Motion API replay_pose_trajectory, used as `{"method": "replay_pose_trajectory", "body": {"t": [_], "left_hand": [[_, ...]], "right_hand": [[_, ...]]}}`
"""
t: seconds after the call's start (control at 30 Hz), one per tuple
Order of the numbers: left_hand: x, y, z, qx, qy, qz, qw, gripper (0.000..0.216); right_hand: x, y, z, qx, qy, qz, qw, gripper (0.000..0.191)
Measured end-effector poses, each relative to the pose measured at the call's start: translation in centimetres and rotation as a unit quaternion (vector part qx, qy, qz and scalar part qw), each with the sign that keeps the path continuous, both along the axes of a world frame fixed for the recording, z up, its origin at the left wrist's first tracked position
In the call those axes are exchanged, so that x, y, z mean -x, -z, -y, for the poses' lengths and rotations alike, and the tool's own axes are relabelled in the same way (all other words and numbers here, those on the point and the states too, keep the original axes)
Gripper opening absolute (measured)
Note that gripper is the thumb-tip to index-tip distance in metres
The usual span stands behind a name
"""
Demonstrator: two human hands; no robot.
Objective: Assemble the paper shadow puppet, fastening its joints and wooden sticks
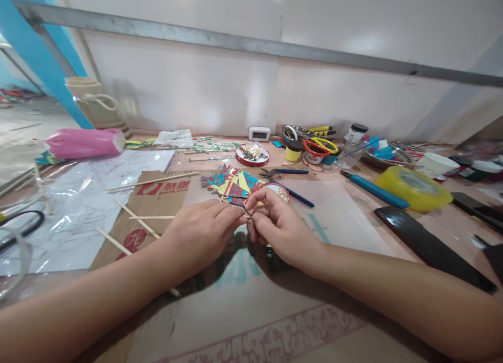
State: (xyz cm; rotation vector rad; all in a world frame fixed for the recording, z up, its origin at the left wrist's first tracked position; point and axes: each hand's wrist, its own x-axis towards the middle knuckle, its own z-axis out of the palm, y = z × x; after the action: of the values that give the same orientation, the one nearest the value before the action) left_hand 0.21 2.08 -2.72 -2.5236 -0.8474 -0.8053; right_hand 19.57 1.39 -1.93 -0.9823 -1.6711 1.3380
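Observation:
A flat, brightly painted cut-out figure [232, 184] in red, blue, green and yellow lies on cardboard at the table's middle. My left hand [202, 232] and my right hand [277, 224] meet at its near edge, fingertips together. Both hands are closed in a pinch on the figure's edge, where a thin wire or stick end shows between them. Part of the figure is hidden under my fingers.
Thin wooden sticks [139, 221] lie on the cardboard [157, 195] at left. Pliers [281, 172], a blue pen [296, 196], a red tin [252, 154], scissors [320, 142], a blue knife [373, 190], yellow tape [412, 187], a black ruler [432, 248] and a pink roll [84, 142] surround the work.

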Motion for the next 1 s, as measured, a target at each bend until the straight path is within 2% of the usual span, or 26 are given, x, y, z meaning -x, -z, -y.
{"method": "replay_pose_trajectory", "body": {"t": [0.13,0.27,0.37,0.53,0.67,0.73,0.83,0.9,1.0], "left_hand": [[-0.2,0.0,0.1,0.047,-0.012,0.028,0.998,0.028],[-0.1,-0.2,0.4,0.08,0.005,0.033,0.996,0.026],[0.0,-0.2,0.4,0.077,-0.004,0.035,0.996,0.027],[0.1,-0.1,0.4,0.077,-0.012,0.036,0.996,0.03],[0.2,0.0,0.1,0.073,-0.02,0.028,0.997,0.033],[0.1,0.1,-0.1,0.071,-0.021,0.025,0.997,0.034],[-0.1,0.3,-0.5,0.08,-0.023,0.017,0.996,0.032],[-0.4,0.5,-0.7,0.091,-0.034,0.011,0.995,0.032],[-0.5,0.8,-0.9,0.117,-0.049,0.007,0.992,0.031]], "right_hand": [[-0.5,0.4,-0.5,-0.109,0.006,0.014,0.994,0.014],[-1.0,0.8,-0.5,-0.244,-0.013,0.094,0.965,0.022],[-1.2,0.7,-0.5,-0.258,-0.014,0.132,0.957,0.017],[-1.0,0.4,-0.6,-0.281,0.027,0.166,0.945,0.004],[-1.0,-1.2,-0.5,-0.302,0.036,0.173,0.937,0.004],[-1.4,-2.9,-0.6,-0.336,0.034,0.203,0.919,0.007],[-3.4,-5.9,-1.8,-0.385,0.048,0.318,0.865,0.018],[-5.6,-7.0,-3.5,-0.353,0.052,0.417,0.836,0.036],[-8.7,-6.9,-7.2,-0.304,-0.006,0.513,0.803,0.063]]}}
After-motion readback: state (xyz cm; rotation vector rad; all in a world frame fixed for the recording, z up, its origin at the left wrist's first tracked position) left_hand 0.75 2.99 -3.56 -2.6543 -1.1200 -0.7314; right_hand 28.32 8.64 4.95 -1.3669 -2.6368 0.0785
